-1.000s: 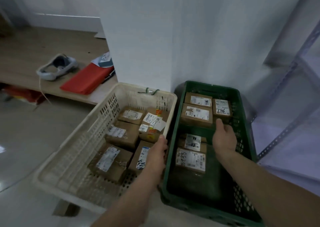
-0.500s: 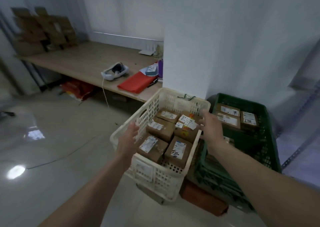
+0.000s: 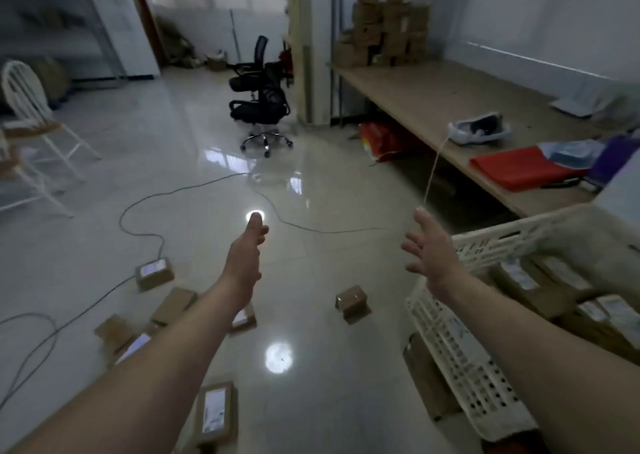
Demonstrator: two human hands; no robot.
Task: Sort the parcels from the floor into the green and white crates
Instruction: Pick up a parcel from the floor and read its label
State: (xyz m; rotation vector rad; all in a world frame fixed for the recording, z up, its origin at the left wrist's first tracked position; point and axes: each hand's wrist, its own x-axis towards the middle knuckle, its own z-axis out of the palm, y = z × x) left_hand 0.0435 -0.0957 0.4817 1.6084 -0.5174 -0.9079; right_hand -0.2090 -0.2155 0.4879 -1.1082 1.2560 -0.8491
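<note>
White crate (image 3: 460, 367) at four o'clock is cut off; left hand (image 3: 246, 256) and right hand (image 3: 433, 256) hover, fingers released, over glossy floor (image 3: 173, 176).

White crate (image 3: 464, 367) cut off at rt edge of view; labels on its parcels (image 3: 519, 277) too blurred to read. Left arm (image 3: 156, 367) covers pt of one floor parcel (image 3: 246, 319).

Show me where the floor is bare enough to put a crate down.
Bare floor stretches between the cable and the office chair. A smaller patch lies between the lone parcel and the labelled parcel near the bottom edge. Crowded: the parcel cluster at lower left, and the white crate at right.
</note>
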